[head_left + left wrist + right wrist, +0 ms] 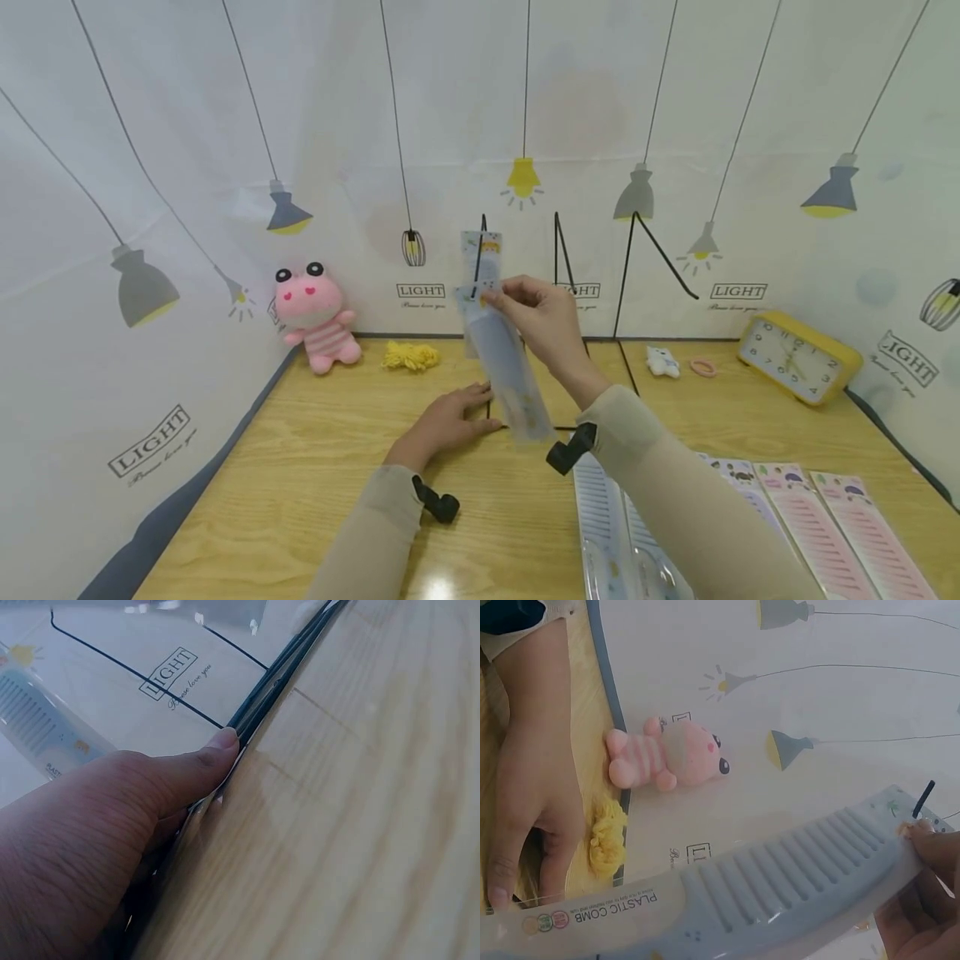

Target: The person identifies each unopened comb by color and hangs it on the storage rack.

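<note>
Plastic comb [780, 877], ridged teeth [787, 874], clear sleeve [513, 375], pinched in right hand [551, 325]

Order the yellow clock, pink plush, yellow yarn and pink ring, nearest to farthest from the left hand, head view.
1. Yellow yarn: beyond the left hand, slightly left.
2. Pink plush: farther left.
3. Pink ring: off to the right.
4. Yellow clock: farther right, past the ring.
</note>
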A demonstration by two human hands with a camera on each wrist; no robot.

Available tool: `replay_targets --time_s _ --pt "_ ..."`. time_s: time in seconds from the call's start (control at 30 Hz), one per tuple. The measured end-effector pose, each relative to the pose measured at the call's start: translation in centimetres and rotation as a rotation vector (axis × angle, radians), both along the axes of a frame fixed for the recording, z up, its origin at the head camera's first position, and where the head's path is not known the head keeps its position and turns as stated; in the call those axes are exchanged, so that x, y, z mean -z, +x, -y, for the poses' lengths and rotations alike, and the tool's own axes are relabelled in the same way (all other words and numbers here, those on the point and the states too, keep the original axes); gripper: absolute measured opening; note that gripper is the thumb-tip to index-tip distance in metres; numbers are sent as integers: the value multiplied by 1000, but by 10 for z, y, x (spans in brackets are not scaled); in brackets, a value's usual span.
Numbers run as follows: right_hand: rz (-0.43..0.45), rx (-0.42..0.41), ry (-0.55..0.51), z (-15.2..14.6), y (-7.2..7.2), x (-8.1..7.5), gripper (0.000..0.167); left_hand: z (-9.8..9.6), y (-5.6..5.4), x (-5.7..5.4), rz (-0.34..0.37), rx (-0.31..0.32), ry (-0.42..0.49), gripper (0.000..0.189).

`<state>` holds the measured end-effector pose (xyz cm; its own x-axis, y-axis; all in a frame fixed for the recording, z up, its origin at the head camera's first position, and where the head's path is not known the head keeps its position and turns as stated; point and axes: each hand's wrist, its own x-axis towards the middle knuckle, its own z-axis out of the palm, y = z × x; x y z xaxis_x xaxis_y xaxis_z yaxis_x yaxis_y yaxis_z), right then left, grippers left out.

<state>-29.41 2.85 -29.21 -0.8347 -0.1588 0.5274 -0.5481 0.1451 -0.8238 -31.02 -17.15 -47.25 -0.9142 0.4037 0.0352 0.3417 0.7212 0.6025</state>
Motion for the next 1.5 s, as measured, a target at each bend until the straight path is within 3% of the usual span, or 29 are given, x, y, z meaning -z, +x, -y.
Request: replay_targets --time_s 0.17,0.43,0.77,1.2,1.5 --pt "-47 46 56 3 -13 -1 24 2 1 1 8 -19 3 73" --pt "-68 68 45 8 -32 -3 20 3 3 -2 18 -21 15 70" --pt "-45 138 47 11 -54 -7 18 -2 1 -5 -13 -14 2 69" --pt "-62 203 91 18 -70 -9 19 -3 1 -6 -16 -10 -14 69" --pt "-31 226 102 23 -73 -10 16 0 0 -1 -15 -6 -26 71"
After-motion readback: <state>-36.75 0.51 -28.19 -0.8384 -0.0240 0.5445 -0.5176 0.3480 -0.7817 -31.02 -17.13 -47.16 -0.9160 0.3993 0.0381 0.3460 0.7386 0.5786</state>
